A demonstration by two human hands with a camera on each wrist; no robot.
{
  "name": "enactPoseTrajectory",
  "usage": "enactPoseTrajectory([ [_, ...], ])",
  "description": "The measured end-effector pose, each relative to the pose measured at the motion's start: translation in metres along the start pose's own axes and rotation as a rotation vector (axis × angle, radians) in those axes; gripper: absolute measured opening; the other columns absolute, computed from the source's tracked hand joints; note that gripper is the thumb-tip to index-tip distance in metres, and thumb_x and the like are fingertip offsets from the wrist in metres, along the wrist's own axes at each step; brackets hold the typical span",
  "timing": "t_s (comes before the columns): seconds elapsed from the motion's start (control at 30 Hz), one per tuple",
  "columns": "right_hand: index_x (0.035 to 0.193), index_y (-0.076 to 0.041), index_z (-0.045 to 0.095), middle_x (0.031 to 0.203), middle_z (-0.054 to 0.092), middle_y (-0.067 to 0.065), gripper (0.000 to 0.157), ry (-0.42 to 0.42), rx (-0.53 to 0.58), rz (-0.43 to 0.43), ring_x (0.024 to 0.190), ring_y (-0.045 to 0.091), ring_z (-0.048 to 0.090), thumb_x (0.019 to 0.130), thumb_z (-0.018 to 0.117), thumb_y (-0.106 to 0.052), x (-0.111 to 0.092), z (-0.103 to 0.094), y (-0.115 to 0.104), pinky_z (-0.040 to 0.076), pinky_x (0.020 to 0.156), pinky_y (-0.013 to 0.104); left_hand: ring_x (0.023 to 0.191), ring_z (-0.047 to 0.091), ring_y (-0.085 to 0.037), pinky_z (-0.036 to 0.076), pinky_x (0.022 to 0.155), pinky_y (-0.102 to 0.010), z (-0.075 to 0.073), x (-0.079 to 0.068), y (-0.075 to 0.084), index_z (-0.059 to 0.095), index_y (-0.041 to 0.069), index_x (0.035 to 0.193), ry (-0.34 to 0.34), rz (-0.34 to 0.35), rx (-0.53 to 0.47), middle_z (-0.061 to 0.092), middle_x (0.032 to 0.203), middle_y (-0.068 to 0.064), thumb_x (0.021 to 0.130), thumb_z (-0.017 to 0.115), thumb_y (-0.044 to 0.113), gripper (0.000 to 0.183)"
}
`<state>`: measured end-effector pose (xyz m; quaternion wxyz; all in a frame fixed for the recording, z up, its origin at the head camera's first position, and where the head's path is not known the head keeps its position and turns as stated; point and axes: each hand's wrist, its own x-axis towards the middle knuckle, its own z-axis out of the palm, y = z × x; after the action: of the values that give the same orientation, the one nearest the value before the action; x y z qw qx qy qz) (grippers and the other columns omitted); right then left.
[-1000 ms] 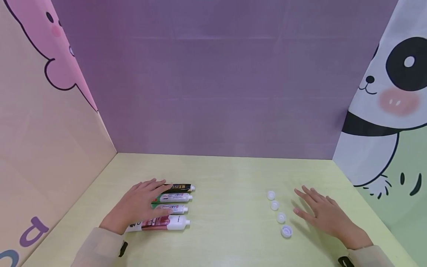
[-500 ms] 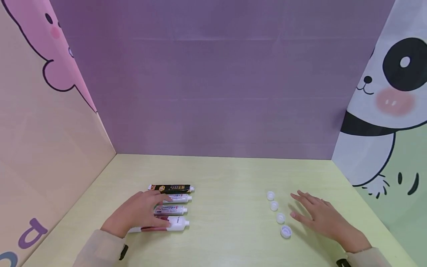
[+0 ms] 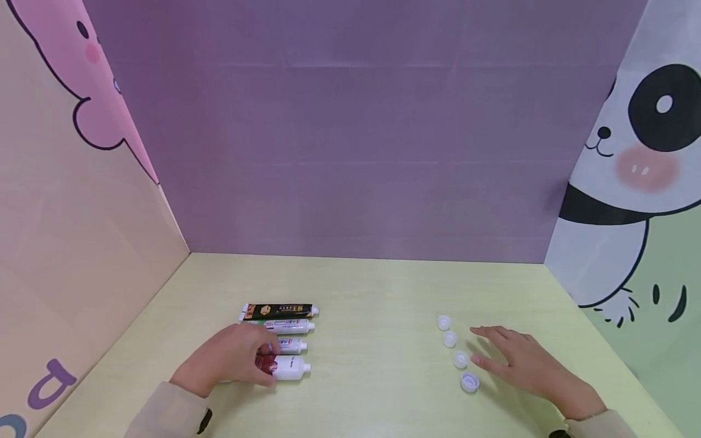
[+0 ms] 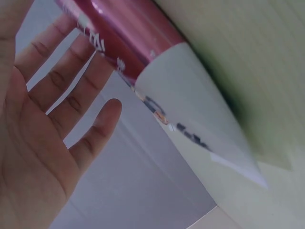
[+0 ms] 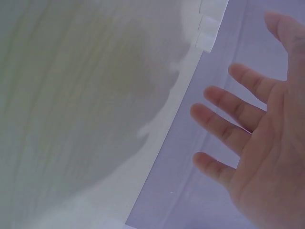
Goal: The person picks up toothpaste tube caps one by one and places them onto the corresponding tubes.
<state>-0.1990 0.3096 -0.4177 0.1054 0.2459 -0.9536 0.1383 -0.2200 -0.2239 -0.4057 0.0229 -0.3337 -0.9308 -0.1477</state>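
My left hand [image 3: 230,359] is over the nearest of several toothpaste tubes, a red and white toothpaste tube [image 3: 291,367]. Its thumb lies along the near side and its bent fingers reach the far side. In the left wrist view the same tube's white end [image 4: 190,90] lies along the table, with the fingers [image 4: 78,102] behind it. Farther back are two pale toothpaste tubes, one [image 3: 292,345] before the other [image 3: 296,326], then a black toothpaste tube [image 3: 279,311]. My right hand [image 3: 526,365] hovers with spread fingers beside several white caps, nearest the large cap [image 3: 469,382].
Smaller caps, including one [image 3: 460,360] and another [image 3: 444,322], form a slanting row with the large one. The pale table [image 3: 378,340] meets a purple back wall [image 3: 356,152]. Printed side panels stand left [image 3: 98,243] and right [image 3: 668,255].
My left hand has come nearer to me, off the back tubes and onto the red and white one, its fingers drawing in. My right hand has shifted slightly left toward the caps.
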Motion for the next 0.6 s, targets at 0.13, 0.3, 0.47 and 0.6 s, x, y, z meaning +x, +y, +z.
enactPoseTrajectory([
  [0.13, 0.133, -0.014, 0.062, 0.126, 0.064, 0.003, 0.049, 0.008, -0.007, -0.021, 0.113, 0.029, 0.062, 0.094, 0.067, -0.043, 0.0000, 0.0017, -0.0010, 0.048, 0.087, 0.056, 0.070, 0.044, -0.003, 0.040, 0.060, -0.024, 0.0017, 0.0004, 0.0004, 0.070, 0.023, 0.087, -0.016, 0.030, 0.003, 0.051, 0.074, 0.018, 0.062, 0.094, 0.037, 0.037],
  [0.3, 0.131, -0.015, 0.064, 0.123, 0.064, -0.002, 0.047, 0.023, -0.002, -0.060, 0.105, 0.023, 0.065, 0.093, 0.069, -0.044, 0.0000, 0.0019, -0.0030, 0.052, 0.085, 0.048, 0.072, 0.046, -0.004, 0.042, 0.062, -0.025, 0.0023, 0.0003, -0.0006, 0.074, 0.020, 0.093, -0.049, 0.023, -0.006, 0.056, 0.079, 0.019, 0.063, 0.095, 0.031, 0.038],
  [0.47, 0.126, -0.014, 0.066, 0.118, 0.066, -0.003, 0.042, 0.016, 0.035, -0.105, 0.100, 0.021, 0.066, 0.093, 0.070, -0.041, 0.0009, 0.0027, -0.0053, 0.054, 0.082, 0.043, 0.073, 0.047, -0.003, 0.043, 0.062, -0.025, 0.0047, 0.0000, -0.0042, 0.077, 0.019, 0.096, -0.046, 0.033, -0.027, 0.059, 0.084, 0.018, 0.063, 0.094, 0.020, 0.038],
  [0.6, 0.121, -0.014, 0.068, 0.114, 0.068, -0.002, 0.035, -0.005, 0.071, -0.136, 0.097, 0.020, 0.067, 0.094, 0.071, -0.037, 0.0023, 0.0044, -0.0057, 0.055, 0.080, 0.039, 0.070, 0.046, -0.002, 0.040, 0.059, -0.023, 0.0069, 0.0007, -0.0068, 0.075, 0.019, 0.093, -0.040, 0.054, -0.044, 0.055, 0.079, 0.018, 0.064, 0.092, 0.014, 0.034],
])
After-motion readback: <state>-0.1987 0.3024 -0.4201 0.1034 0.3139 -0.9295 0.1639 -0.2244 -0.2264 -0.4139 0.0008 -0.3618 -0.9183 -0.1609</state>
